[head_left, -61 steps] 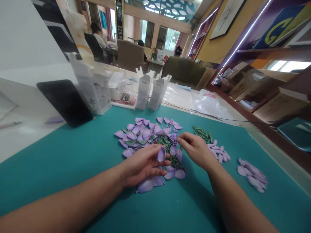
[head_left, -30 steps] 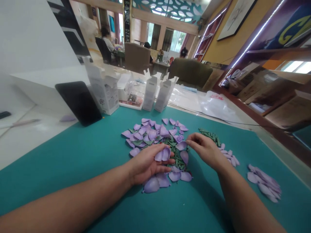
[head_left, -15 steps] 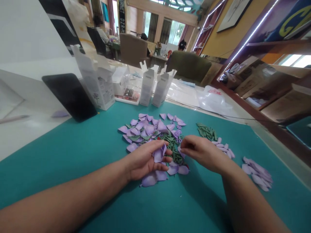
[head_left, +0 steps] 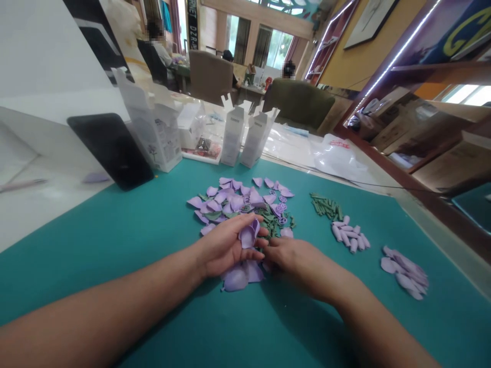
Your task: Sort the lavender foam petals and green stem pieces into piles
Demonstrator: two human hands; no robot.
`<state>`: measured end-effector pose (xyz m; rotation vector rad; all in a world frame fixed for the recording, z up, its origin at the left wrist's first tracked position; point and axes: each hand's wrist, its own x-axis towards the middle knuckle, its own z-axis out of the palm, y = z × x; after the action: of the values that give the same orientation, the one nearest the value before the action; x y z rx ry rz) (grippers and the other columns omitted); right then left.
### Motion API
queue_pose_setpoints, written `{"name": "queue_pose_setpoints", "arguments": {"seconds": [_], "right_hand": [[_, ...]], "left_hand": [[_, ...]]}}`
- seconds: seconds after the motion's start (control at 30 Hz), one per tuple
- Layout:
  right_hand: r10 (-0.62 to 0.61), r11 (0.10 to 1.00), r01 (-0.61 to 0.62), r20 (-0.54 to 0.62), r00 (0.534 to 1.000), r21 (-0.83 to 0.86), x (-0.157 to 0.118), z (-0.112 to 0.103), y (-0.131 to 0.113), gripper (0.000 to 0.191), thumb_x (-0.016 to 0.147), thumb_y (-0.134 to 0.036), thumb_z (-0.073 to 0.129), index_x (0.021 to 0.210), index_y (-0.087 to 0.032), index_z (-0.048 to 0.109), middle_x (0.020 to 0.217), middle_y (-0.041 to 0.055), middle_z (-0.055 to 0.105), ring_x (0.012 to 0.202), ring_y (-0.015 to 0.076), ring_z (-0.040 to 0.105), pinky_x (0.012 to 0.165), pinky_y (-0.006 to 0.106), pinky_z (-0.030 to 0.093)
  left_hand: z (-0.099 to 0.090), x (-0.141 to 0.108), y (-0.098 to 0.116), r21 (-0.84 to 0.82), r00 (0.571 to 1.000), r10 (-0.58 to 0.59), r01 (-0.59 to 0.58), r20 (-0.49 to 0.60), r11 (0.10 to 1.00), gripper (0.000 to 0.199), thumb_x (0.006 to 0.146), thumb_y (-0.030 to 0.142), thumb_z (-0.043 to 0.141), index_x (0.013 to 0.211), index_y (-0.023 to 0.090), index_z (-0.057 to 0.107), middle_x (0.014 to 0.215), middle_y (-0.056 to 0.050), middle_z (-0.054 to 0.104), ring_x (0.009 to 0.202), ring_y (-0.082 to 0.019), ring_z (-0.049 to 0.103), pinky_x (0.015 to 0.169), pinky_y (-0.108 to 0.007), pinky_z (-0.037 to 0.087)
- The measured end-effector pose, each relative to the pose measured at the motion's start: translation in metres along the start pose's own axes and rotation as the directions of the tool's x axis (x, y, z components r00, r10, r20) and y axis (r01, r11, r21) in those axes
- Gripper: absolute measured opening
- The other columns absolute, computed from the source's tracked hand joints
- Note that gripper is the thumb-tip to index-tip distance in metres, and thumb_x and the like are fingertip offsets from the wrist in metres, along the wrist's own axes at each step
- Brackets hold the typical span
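My left hand [head_left: 226,244] is turned palm up, with its fingers curled round a few nested purple petals [head_left: 249,235]. Just to its right, my right hand [head_left: 286,255] reaches down at the near side of the pile. Its fingers are bent together and their tips are hidden, so whatever they pinch does not show. Loose purple petals [head_left: 230,202] lie beyond the left hand, mixed with green leaf pieces [head_left: 212,216]. Small green parts [head_left: 270,217] and purple openwork rings [head_left: 281,208] are beside them. Larger petals [head_left: 236,278] sit below the left hand.
Sorted on the green mat [head_left: 153,312] at right are green sticks [head_left: 326,207], pale purple tapered pieces [head_left: 350,234] and a stack of long petals [head_left: 404,271]. A dark tablet [head_left: 113,151] leans at left. Opened white boxes [head_left: 233,133] stand along the back. People sit farther off.
My right hand has moved left and nearer to me, beside the left fingers. It now covers the front petals, and a petal it was over shows. The left hand has barely shifted.
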<state>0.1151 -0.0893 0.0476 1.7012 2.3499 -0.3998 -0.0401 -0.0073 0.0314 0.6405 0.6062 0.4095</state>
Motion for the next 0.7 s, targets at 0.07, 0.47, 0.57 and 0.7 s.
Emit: {"name": "queue_pose_setpoints", "arguments": {"seconds": [0.07,0.47,0.57,0.7], "right_hand": [[0.003,1.0,-0.003,-0.014,1.0,0.025,0.002,0.001,0.002,0.012,0.085,-0.011,0.056,0.077,-0.016,0.065,0.083,0.0048,0.063,0.067,0.0134,0.052,0.054,0.025,0.027],[0.269,0.813,0.139,-0.577,0.771,0.566,-0.011,-0.018,0.019,0.013,0.089,-0.029,0.055,0.078,-0.022,0.055,0.069,-0.0007,0.055,0.064,0.0144,0.051,0.057,0.026,0.041],[0.19,0.865,0.211,-0.687,0.702,0.455,-0.005,-0.014,0.004,0.008,0.09,-0.024,0.054,0.083,-0.022,0.057,0.073,0.0008,0.059,0.068,0.0149,0.054,0.061,0.026,0.043],[0.078,0.904,0.222,-0.652,0.754,0.365,-0.003,-0.013,-0.003,0.01,0.092,-0.02,0.051,0.091,-0.022,0.06,0.082,0.0031,0.064,0.077,0.0162,0.059,0.066,0.027,0.044]], "left_hand": [[0.0,0.0,0.0,-0.006,1.0,0.006,-0.006,0.005,1.0,0.018,0.097,0.026,0.043,0.1,0.015,0.057,0.081,-0.006,0.063,0.062,-0.013,0.063,0.051,-0.023,0.054],[0.0,-0.001,-0.001,-0.06,1.0,0.001,0.0,0.003,0.998,0.028,0.098,0.041,0.04,0.102,0.017,0.055,0.082,-0.006,0.062,0.07,-0.016,0.064,0.06,-0.029,0.054],[0.001,-0.002,-0.002,-0.062,0.999,-0.02,0.023,0.049,0.998,0.032,0.099,0.043,0.037,0.1,0.017,0.055,0.084,-0.006,0.062,0.073,-0.017,0.064,0.061,-0.03,0.055],[0.001,-0.002,-0.002,-0.072,0.997,-0.045,0.05,0.065,0.996,0.032,0.099,0.044,0.036,0.102,0.018,0.054,0.081,-0.004,0.061,0.067,-0.015,0.062,0.055,-0.027,0.054]]}}
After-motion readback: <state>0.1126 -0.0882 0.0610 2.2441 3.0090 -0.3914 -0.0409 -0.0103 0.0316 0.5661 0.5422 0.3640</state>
